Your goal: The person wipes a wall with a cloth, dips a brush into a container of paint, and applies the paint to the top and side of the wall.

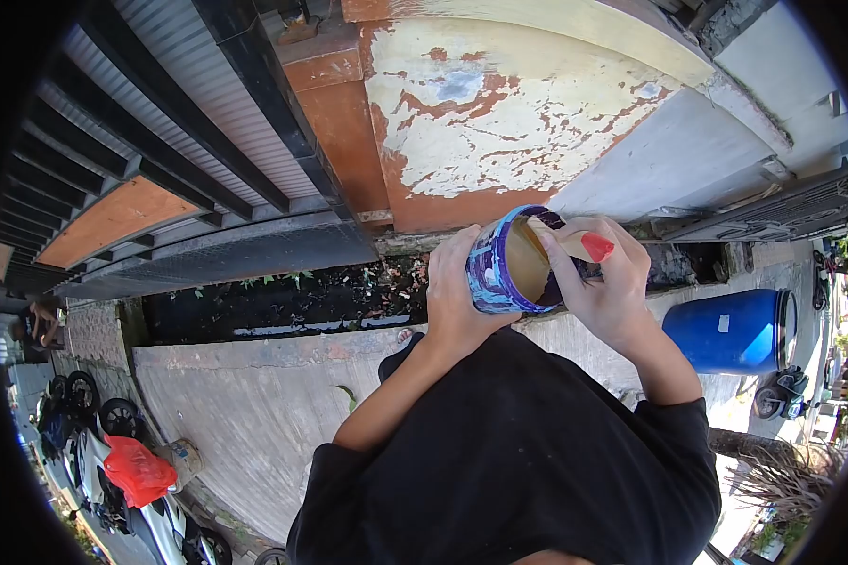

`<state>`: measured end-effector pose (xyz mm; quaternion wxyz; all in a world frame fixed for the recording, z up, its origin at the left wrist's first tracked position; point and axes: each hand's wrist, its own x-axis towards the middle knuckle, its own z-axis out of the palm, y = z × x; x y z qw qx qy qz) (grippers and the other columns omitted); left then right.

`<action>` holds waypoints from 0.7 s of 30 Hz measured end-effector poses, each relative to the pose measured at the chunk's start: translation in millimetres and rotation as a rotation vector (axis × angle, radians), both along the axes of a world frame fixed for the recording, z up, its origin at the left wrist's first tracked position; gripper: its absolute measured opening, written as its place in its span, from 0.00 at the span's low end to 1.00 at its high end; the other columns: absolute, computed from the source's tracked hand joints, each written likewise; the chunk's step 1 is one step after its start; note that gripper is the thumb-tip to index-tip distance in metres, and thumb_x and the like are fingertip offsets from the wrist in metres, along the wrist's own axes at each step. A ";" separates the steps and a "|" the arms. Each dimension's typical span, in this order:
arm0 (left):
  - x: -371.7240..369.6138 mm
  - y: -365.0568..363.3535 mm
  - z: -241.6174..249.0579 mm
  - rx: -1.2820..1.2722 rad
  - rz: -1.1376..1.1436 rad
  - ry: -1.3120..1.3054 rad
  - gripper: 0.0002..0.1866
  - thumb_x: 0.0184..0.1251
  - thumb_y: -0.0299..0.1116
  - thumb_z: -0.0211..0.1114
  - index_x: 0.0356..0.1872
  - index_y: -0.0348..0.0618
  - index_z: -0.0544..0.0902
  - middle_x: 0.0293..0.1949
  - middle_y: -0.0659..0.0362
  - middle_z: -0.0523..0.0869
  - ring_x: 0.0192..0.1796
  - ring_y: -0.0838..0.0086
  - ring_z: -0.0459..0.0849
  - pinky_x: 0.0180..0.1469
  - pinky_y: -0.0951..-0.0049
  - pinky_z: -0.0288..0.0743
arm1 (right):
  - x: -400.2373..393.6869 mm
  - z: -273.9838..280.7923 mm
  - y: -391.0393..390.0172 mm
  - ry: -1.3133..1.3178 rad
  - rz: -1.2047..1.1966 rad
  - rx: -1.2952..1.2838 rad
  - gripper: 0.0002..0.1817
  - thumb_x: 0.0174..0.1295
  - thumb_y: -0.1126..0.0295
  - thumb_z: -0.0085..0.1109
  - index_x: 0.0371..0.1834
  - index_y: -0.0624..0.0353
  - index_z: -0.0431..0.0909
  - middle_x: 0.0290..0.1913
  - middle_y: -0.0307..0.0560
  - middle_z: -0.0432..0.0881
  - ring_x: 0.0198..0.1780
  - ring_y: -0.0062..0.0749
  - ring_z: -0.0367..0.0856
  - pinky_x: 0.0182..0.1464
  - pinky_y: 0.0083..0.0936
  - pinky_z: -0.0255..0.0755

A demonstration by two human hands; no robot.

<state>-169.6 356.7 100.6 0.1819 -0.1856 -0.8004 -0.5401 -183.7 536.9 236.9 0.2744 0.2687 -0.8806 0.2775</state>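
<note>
My left hand [454, 292] is wrapped around the side of a blue and purple paint can [499, 268], its outside smeared with light blue paint. The can is tilted so that its mouth faces right, and yellowish-brown paint shows inside. At the can's rim, my right hand [608, 278] has its fingers closed on a paintbrush [575, 243] with a pale handle and a red end. The brush reaches into the mouth of the can; its bristles are hidden.
Ahead stands a wall [499, 113] with peeling cream paint over orange-brown. A dark ditch [283, 306] runs along its foot. A blue barrel [725, 331] lies at right. Motorcycles [89, 461], a red bag [138, 469] and a distant person [42, 322] are at left.
</note>
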 end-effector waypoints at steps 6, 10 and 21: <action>0.9 0.7 -0.9 -0.019 0.003 0.003 0.63 0.30 0.35 0.93 0.76 0.39 0.67 0.72 0.46 0.76 0.73 0.44 0.73 0.76 0.47 0.66 | 0.2 -1.6 0.7 -0.002 -0.007 0.005 0.09 0.63 0.81 0.73 0.36 0.62 0.79 0.30 0.47 0.83 0.27 0.43 0.81 0.32 0.34 0.75; 2.0 -0.8 -0.4 -0.012 -0.023 -0.022 0.63 0.30 0.33 0.92 0.76 0.39 0.66 0.72 0.45 0.76 0.73 0.44 0.73 0.76 0.46 0.67 | 3.6 4.3 1.2 -0.137 -0.077 -0.090 0.09 0.64 0.80 0.74 0.36 0.62 0.80 0.32 0.46 0.86 0.28 0.37 0.84 0.29 0.28 0.74; 3.1 -1.5 -4.0 -0.001 0.010 -0.050 0.64 0.28 0.34 0.93 0.76 0.39 0.67 0.70 0.46 0.76 0.73 0.46 0.72 0.77 0.48 0.66 | 2.4 1.4 3.2 0.064 0.017 0.028 0.10 0.60 0.82 0.75 0.39 0.64 0.81 0.32 0.48 0.85 0.27 0.41 0.81 0.30 0.32 0.74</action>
